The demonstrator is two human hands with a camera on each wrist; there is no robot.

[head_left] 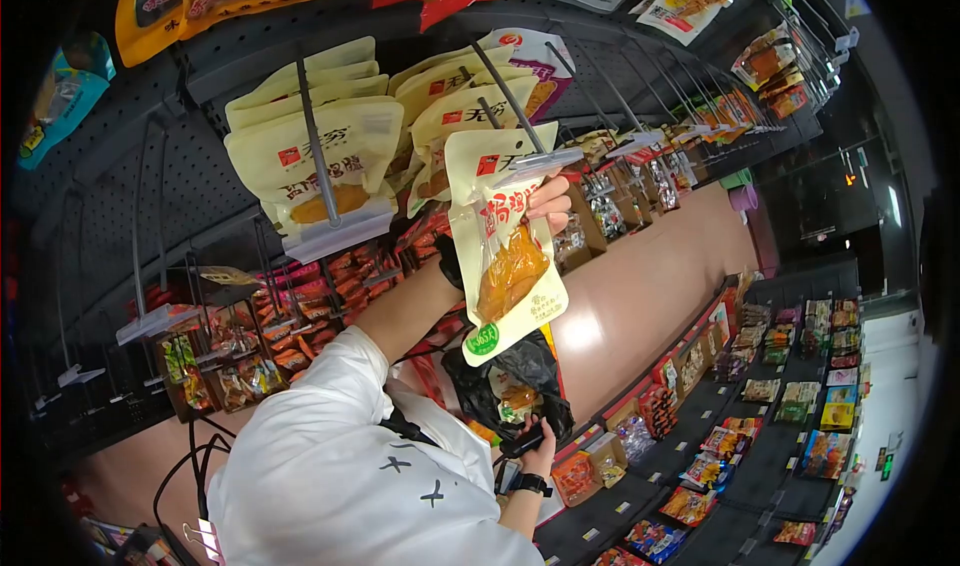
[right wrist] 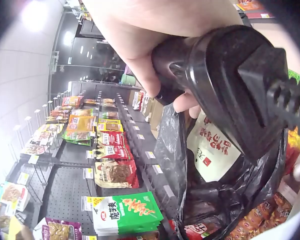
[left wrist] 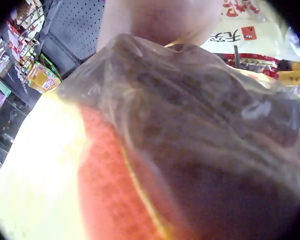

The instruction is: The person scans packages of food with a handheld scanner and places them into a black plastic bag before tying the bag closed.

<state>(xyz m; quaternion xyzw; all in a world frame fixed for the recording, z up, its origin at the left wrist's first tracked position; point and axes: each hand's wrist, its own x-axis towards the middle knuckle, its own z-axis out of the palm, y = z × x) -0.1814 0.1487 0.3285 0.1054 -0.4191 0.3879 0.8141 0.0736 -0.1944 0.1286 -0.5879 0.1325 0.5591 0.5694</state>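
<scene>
My left hand [head_left: 549,202] grips the right edge of a cream vacuum-packed chicken leg packet [head_left: 511,271] at a display hook [head_left: 510,101]. The hook's clear tag holder overlaps the packet's top in the head view. Up close and blurred, a clear, red and cream packet [left wrist: 190,130] fills the left wrist view below part of the hand. Lower down, my right hand [head_left: 541,448] holds a black device with a thick ribbed cord [right wrist: 230,85]. Beneath it hangs an open black plastic bag [right wrist: 205,200], in which a cream packet [right wrist: 213,150] shows.
Similar cream packets [head_left: 325,166] hang on hooks beside my left hand. Small red snack packs [head_left: 340,286] fill the level below. A second shelf [head_left: 700,446] with bagged snacks runs along the right, across a pinkish floor [head_left: 640,266]. Black cables [head_left: 195,461] hang at lower left.
</scene>
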